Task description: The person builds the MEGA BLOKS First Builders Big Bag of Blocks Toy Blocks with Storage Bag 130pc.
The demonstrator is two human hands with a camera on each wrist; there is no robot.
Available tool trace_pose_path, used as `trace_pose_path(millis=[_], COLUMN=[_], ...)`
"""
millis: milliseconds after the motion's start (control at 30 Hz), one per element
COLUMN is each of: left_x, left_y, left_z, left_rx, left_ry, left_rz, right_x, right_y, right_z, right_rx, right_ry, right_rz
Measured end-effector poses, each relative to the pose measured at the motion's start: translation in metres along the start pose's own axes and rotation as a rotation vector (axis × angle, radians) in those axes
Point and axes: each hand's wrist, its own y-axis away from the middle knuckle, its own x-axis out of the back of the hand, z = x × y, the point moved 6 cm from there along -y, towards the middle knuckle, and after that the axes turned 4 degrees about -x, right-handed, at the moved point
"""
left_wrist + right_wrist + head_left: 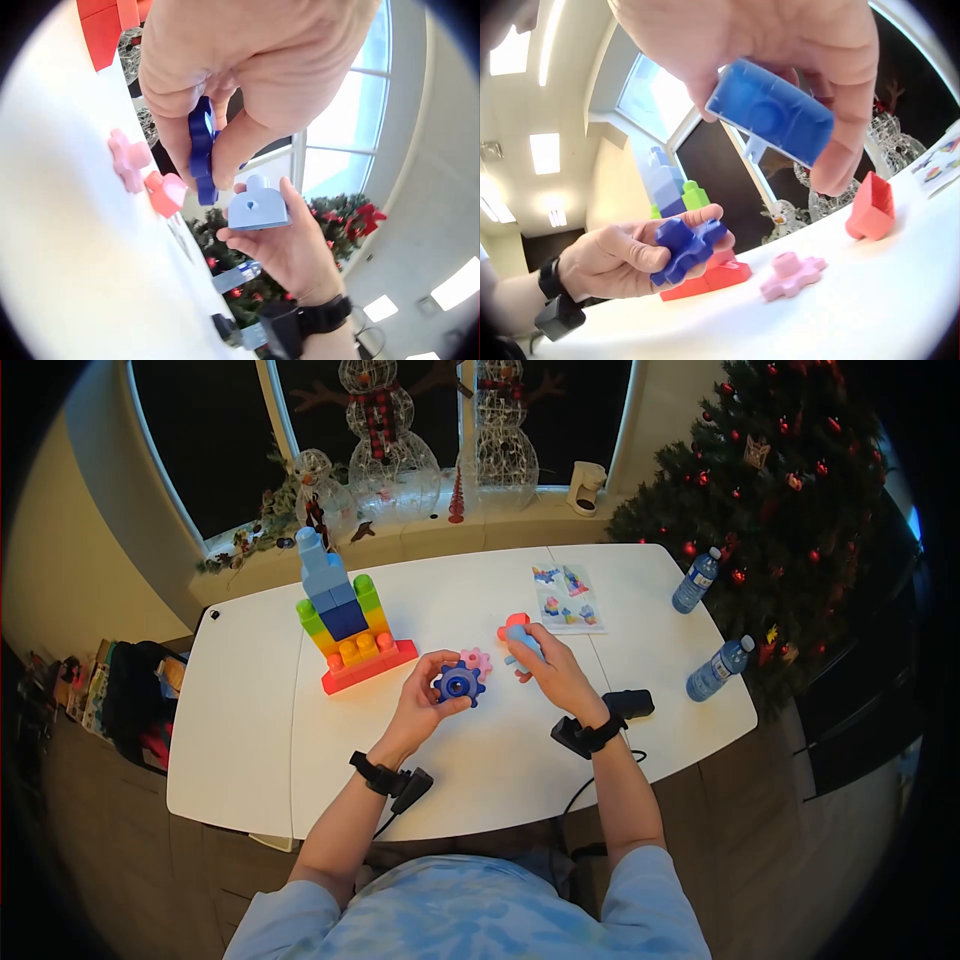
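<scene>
My left hand (422, 698) pinches a dark blue toy gear (460, 686) between thumb and fingers, above the table. To its right, my right hand (558, 672) grips a light blue building block (257, 210) by its ends. In the right wrist view the block's hollow underside shows, with a small peg sticking out of one side. The gear and block are apart. A pink gear (793, 277) with a raised hub lies on the table below the hands. Near it a coral-red block (871, 208) lies tipped over, its hollow side showing.
A tower of colored blocks (346, 622) on a red base stands at the left. A picture sheet (568, 600) lies at the back, with two water bottles (697, 580) along the right side. A black device (628, 704) with a cable sits beside my right wrist.
</scene>
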Motion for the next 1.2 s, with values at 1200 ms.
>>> trace_pose_path(millis=[1200], left_x=[0.033], left_y=[0.034], left_z=[0.044], left_rx=[-0.24], left_ry=[0.651], left_rz=[0.164], right_x=[-0.124], right_y=[0.008], right_z=[-0.097], right_rx=[0.388], right_ry=[-0.059], right_rz=[0.036])
